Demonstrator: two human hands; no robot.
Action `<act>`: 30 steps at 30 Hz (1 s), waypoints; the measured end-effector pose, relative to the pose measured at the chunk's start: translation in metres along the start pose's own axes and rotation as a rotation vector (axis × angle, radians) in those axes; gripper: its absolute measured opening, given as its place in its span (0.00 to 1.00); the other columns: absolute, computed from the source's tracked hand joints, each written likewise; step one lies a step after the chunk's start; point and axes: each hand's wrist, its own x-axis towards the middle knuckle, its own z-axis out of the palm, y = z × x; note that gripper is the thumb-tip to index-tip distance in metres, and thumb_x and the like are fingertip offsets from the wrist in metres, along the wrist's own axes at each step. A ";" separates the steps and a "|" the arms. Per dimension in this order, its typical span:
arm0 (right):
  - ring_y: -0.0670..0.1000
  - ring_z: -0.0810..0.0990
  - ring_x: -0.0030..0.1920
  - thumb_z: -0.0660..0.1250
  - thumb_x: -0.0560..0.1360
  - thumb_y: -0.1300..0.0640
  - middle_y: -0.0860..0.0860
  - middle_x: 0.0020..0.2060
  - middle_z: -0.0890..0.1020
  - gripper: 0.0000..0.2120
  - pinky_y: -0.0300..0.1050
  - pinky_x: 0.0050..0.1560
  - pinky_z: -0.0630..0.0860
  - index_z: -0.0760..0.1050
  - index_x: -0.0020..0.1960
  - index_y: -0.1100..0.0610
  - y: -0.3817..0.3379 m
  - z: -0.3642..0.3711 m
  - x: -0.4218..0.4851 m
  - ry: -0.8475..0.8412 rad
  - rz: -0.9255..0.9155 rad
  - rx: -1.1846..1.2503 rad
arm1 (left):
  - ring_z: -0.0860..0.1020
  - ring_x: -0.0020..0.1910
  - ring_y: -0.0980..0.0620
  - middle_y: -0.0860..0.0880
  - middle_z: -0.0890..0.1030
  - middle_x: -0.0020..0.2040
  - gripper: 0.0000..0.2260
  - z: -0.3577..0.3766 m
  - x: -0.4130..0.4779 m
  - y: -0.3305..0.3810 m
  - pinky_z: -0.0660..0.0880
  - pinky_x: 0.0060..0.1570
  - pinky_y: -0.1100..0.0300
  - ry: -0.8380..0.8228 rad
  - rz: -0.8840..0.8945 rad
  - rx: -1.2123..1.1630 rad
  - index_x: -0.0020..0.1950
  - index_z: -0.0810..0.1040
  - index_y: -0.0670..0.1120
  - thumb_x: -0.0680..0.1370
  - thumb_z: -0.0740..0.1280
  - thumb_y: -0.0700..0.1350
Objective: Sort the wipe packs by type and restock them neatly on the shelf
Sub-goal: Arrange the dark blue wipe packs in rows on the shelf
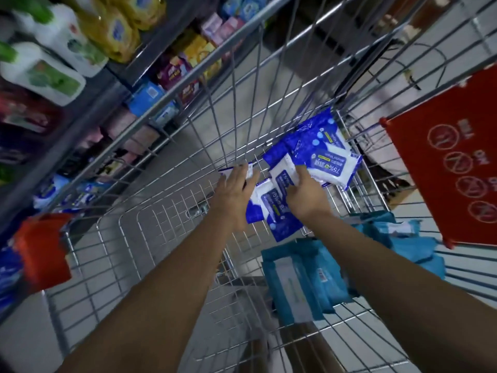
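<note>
Both hands reach into the wire cart (150, 238). The blue-and-white alcohol wipe packs (330, 157) are heaped at its far end, with the teal wipe packs (301, 281) nearer. The left hand (234, 192) lies fairly flat on one pack, and the right hand (306, 196) curls round another. The packs look light, soft and slick, so gripping across the flat faces should hold better than pinching the crimped ends. The shelf (67, 146) stands to the left.
</note>
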 end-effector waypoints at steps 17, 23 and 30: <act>0.60 0.80 0.51 0.66 0.76 0.58 0.59 0.56 0.79 0.22 0.48 0.50 0.76 0.68 0.69 0.56 0.009 -0.101 -0.086 -0.180 0.001 -0.134 | 0.77 0.48 0.43 0.41 0.79 0.51 0.15 -0.113 -0.108 -0.001 0.70 0.44 0.57 0.066 -0.272 -0.463 0.51 0.76 0.41 0.71 0.75 0.48; 0.55 0.77 0.44 0.68 0.73 0.69 0.56 0.45 0.77 0.15 0.51 0.48 0.78 0.71 0.57 0.57 -0.088 -0.131 -0.166 -0.220 -0.168 -0.014 | 0.76 0.37 0.58 0.47 0.78 0.46 0.10 -0.215 -0.195 -0.038 0.70 0.34 0.70 0.243 -0.114 -0.917 0.48 0.75 0.47 0.72 0.73 0.36; 0.49 0.75 0.42 0.70 0.66 0.74 0.61 0.44 0.81 0.16 0.33 0.34 0.70 0.78 0.52 0.65 -0.215 -0.113 -0.296 -0.220 -0.335 -0.204 | 0.75 0.54 0.53 0.47 0.78 0.53 0.15 -0.279 -0.335 -0.132 0.65 0.40 0.74 0.519 0.120 -0.825 0.60 0.78 0.39 0.73 0.68 0.32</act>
